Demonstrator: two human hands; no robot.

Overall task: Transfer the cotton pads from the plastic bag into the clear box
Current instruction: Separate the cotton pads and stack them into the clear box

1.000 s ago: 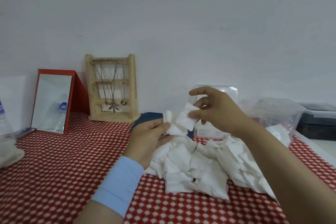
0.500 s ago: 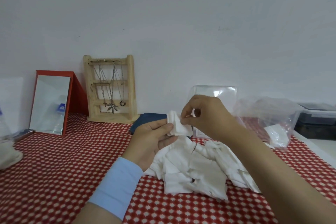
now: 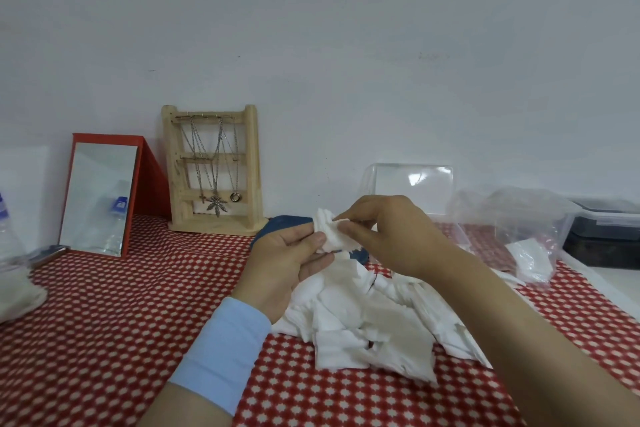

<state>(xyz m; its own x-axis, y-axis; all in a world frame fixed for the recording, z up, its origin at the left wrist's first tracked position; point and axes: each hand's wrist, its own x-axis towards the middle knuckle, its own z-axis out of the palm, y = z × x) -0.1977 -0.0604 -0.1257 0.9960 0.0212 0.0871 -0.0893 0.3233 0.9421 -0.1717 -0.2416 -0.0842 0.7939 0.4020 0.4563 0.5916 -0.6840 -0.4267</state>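
In the middle of the frame, a small stack of white square cotton pads (image 3: 325, 234) is gripped by the left hand (image 3: 287, 263), with the thumb on top and the fingers curled beneath. The right hand (image 3: 391, 239) is closed in a pinch on the stack's right edge. Below the hands, a loose heap of white cotton pads (image 3: 374, 326) is spread on the red-and-white patterned tablecloth (image 3: 104, 340). The crumpled transparent plastic bag (image 3: 512, 215) is seen at the right of the frame, with a few pads (image 3: 530, 255) inside it. The clear plastic box (image 3: 412, 184) is set just behind the right hand, with a clear panel raised against the wall. Its inside is hidden, so its fill cannot be told.

The step in hand is judged to be the squaring of a gathered stack before it is carried to the box. It is done well if the edges are levelled under a light grip, since soft pads are easily creased or fanned apart. The stack is best kept thin enough to be held flat. The dark blue object (image 3: 280, 222) behind the left hand should be avoided on the way to the box.
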